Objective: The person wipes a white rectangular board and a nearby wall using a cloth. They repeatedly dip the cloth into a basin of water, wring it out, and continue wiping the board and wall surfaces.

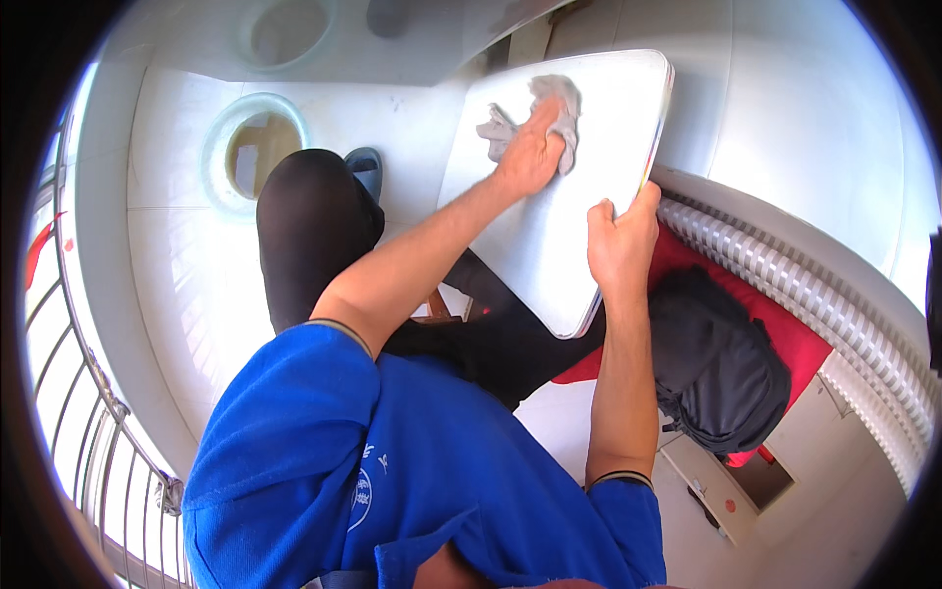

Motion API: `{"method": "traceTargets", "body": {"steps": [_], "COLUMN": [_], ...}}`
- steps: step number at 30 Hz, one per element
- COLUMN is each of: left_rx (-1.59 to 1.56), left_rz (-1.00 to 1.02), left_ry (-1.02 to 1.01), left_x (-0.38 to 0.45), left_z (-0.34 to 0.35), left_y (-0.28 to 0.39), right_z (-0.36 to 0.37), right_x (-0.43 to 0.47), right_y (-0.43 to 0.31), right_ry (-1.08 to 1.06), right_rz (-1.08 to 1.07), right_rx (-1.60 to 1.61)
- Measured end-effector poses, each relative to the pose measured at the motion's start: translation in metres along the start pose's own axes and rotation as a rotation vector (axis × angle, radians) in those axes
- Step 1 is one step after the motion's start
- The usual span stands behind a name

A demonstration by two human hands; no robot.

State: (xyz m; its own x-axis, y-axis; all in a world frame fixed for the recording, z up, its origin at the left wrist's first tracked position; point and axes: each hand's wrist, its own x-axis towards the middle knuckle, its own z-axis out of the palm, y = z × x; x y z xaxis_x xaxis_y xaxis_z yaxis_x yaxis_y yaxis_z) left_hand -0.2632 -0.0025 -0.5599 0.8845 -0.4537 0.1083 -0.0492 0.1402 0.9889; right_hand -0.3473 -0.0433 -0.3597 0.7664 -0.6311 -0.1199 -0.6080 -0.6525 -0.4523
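My left hand [531, 151] presses a crumpled greyish cloth [559, 92] onto the face of a white rectangular panel [544, 228] with rounded corners. Part of the cloth sticks out left of the fingers. My right hand [624, 239] grips the panel's right edge, its thumb on the face and the other fingers mostly hidden behind. The panel is tilted, with its lower corner over my dark-trousered leg [500, 353]. Left of my bent knee [313, 221], a translucent basin [215, 166] of brownish water stands on the pale tiled floor [176, 243].
A dark slipper [366, 171] shows beyond my knee. To the right, a black backpack [721, 368] lies on red fabric [806, 346], beside a long striped roll [780, 258]. Metal railings [96, 442] run along the left. A glossy surface [368, 44] at the top reflects the basin.
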Motion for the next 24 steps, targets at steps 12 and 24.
{"method": "traceTargets", "body": {"steps": [12, 24], "left_rx": [0.020, 0.064], "left_rz": [-0.139, -0.293], "left_ry": [-0.050, -0.039], "left_x": [0.007, 0.003], "left_z": [-0.009, -0.015], "left_y": [0.023, 0.010], "right_z": [0.001, 0.002], "right_x": [0.000, -0.005], "right_y": [0.006, 0.001], "right_ry": [0.016, 0.024], "right_rz": [0.006, -0.024], "right_rx": [-0.016, -0.048]}}
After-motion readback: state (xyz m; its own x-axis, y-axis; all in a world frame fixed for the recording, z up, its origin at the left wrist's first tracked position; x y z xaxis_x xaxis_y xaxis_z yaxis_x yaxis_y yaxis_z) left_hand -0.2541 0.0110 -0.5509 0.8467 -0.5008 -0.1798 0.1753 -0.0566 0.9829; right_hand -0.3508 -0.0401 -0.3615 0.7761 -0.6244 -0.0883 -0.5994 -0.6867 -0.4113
